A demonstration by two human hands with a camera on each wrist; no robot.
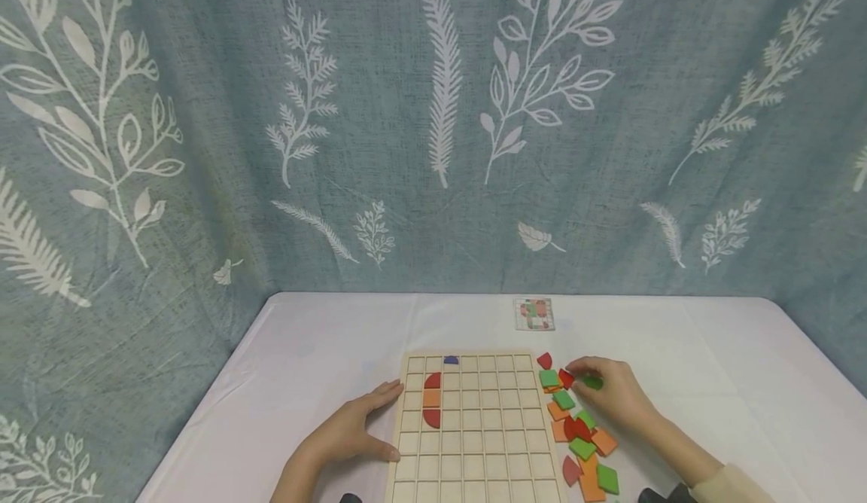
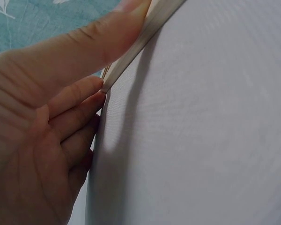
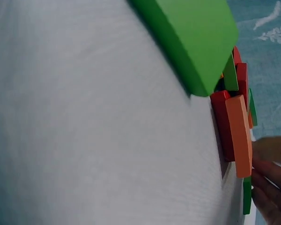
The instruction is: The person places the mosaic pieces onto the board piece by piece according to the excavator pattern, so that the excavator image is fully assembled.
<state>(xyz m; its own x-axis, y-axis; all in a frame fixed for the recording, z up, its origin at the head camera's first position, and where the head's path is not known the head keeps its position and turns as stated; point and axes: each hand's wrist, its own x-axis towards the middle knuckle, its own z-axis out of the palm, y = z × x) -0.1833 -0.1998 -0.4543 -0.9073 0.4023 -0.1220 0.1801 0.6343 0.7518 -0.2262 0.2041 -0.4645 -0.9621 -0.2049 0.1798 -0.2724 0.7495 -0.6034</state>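
Observation:
A pale wooden grid board lies on the white table. On it sit two red quarter-circle tiles, an orange square tile between them and a blue rounded tile in the top row. My left hand rests along the board's left edge, its thumb and fingertips touching the rim, fingers fairly straight. To the right of the board, my right hand pinches a red tile between thumb and index finger. A green tile lies partly hidden beneath that hand.
A loose pile of red, green and orange tiles runs along the board's right side. Behind the board lies a small pattern card. A blue-green leaf-print curtain hangs past the table's far edge.

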